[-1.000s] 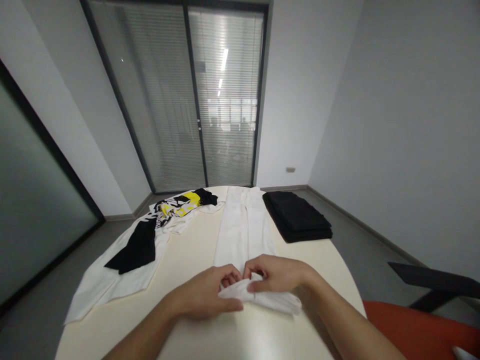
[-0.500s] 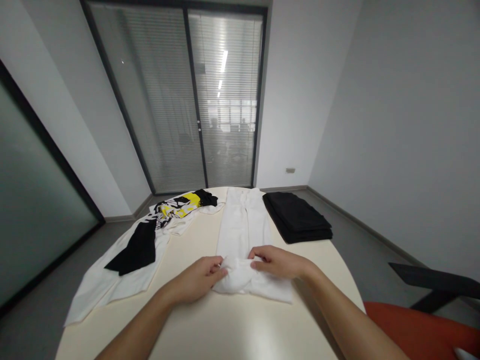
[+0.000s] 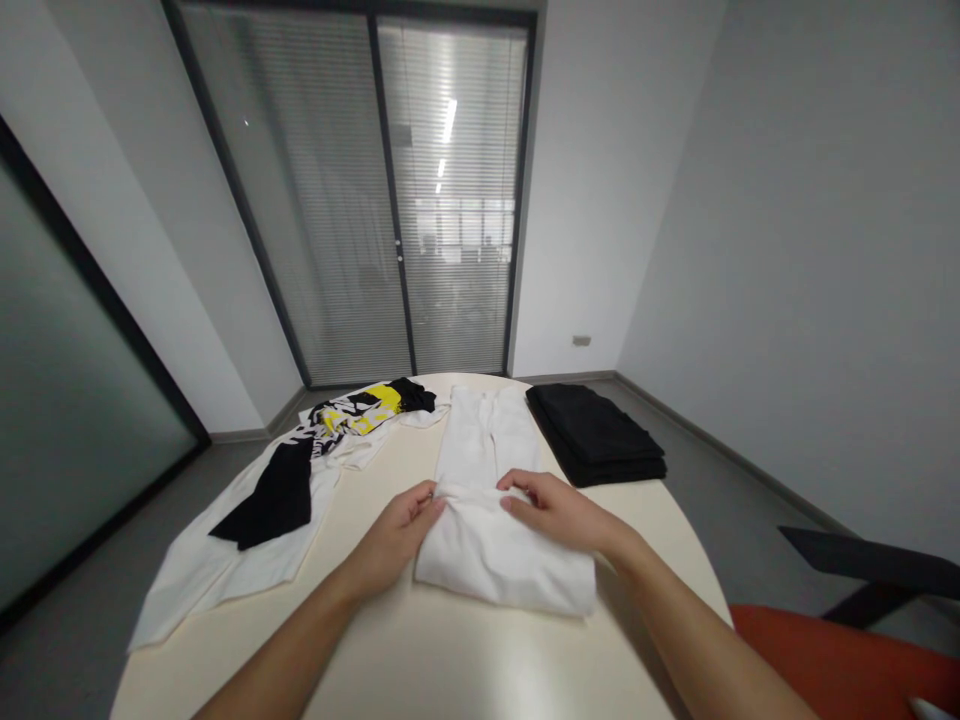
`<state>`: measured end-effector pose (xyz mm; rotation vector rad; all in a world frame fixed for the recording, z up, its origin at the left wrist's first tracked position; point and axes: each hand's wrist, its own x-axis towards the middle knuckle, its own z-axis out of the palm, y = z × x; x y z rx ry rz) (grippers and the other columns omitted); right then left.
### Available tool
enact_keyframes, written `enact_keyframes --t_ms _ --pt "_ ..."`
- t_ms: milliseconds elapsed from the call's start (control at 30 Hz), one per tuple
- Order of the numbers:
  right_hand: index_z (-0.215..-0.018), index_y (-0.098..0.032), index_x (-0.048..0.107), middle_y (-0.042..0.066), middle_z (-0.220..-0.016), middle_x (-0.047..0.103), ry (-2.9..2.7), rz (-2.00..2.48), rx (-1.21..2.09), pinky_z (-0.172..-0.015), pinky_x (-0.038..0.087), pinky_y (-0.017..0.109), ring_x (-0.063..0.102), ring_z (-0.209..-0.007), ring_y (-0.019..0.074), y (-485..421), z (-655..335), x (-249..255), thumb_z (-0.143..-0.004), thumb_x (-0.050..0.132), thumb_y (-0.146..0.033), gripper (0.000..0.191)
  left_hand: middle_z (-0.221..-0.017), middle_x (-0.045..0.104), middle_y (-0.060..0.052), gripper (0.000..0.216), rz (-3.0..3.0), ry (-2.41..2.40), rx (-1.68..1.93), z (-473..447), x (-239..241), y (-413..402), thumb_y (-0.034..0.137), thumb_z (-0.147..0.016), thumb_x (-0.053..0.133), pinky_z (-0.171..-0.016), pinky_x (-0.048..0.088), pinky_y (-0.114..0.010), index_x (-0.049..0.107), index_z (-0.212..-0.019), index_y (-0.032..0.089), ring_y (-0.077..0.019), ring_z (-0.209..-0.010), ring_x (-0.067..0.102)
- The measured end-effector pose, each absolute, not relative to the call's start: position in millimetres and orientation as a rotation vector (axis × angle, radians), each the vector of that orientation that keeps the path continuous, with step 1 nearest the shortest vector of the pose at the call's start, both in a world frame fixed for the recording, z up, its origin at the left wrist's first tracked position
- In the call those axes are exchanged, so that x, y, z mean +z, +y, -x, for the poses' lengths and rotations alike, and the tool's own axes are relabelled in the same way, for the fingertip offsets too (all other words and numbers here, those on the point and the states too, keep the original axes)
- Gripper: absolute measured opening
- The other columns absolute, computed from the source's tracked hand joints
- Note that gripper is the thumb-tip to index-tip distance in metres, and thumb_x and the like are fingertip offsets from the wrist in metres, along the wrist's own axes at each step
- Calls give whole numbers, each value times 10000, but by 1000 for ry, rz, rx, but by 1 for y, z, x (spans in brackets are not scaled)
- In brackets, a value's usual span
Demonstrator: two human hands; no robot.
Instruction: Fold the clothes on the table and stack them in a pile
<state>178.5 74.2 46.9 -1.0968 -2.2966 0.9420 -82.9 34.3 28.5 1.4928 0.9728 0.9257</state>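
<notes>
A long white garment lies down the middle of the round cream table, its near end folded over into a flat double layer. My left hand pinches the fold's left edge with curled fingers. My right hand grips the fold's right edge, fingers bent onto the cloth. Both hands sit at the far edge of the folded part, a little apart from each other.
A folded black garment lies at the table's far right. A white, black and yellow pile of clothes spreads over the left side. An orange chair stands at the near right. Blinds cover glass doors beyond the table.
Both hands have carried the garment's near end away from me, laying it over the rest. The bunched roll of cloth is now a flat fold.
</notes>
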Motion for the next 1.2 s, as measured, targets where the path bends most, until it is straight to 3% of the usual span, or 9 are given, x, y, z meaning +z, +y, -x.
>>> enact_keyframes --t_ms 133,233,367,500,667,800,900,1200 --pt "-1117 -192 656 78 -990 696 -2288 1186 644 -758 421 276 599 -837 192 88 -180 34 -980 473 -429 329 -1080 656 -77 421 -1588 1025 909 79 11 38 489 -895 607 -884 452 -318 547 -1168 175 -211 -968 593" --pt "-1109 -194 668 69 -955 705 -2362 1199 658 -751 417 267 605 -811 180 94 -181 25 -970 485 -395 305 -1032 643 -58 393 -1712 1105 822 82 -2 39 385 -882 620 -825 449 -300 525 -1201 175 -194 -921 578" --pt "-1103 -187 677 4 -740 632 -2473 1216 793 -640 362 238 522 -650 134 92 -183 23 -937 535 -375 288 -847 581 7 253 -1770 1180 646 87 -2 38 334 -850 625 -690 409 -253 555 -1019 160 -145 -752 523" --pt "-1076 -177 694 -1 -771 598 -2604 1059 1026 -608 340 222 474 -659 119 83 -184 30 -892 586 -338 267 -851 599 5 213 -1693 1031 445 87 13 31 279 -806 633 -672 412 -244 585 -971 154 -141 -752 540" --pt "-1056 -169 698 0 -804 598 -2623 927 1263 -599 342 218 438 -660 113 76 -185 41 -879 607 -367 282 -788 594 23 336 -1495 883 312 88 27 26 401 -789 698 -571 403 -226 560 -997 176 -119 -624 520" --pt "-1079 -181 682 -20 -721 564 -2410 1102 976 -572 313 223 405 -603 109 82 -187 43 -935 536 -428 321 -904 636 -28 371 -1497 920 767 85 19 33 498 -830 685 -732 453 -260 542 -959 181 -162 -806 589" --pt "-1070 -179 680 6 -780 616 -2301 1170 736 -627 348 234 477 -658 129 92 -185 34 -949 508 -416 318 -911 625 -31 387 -1538 1089 935 80 5 40 541 -850 646 -728 445 -258 542 -951 182 -169 -810 571" --pt "-1051 -178 727 -3 -728 619 -2491 1120 923 -587 337 224 477 -622 118 98 -188 17 -889 592 -384 294 -817 586 9 302 -1660 1073 642 84 7 37 447 -827 647 -646 383 -238 511 -860 179 -142 -727 525"
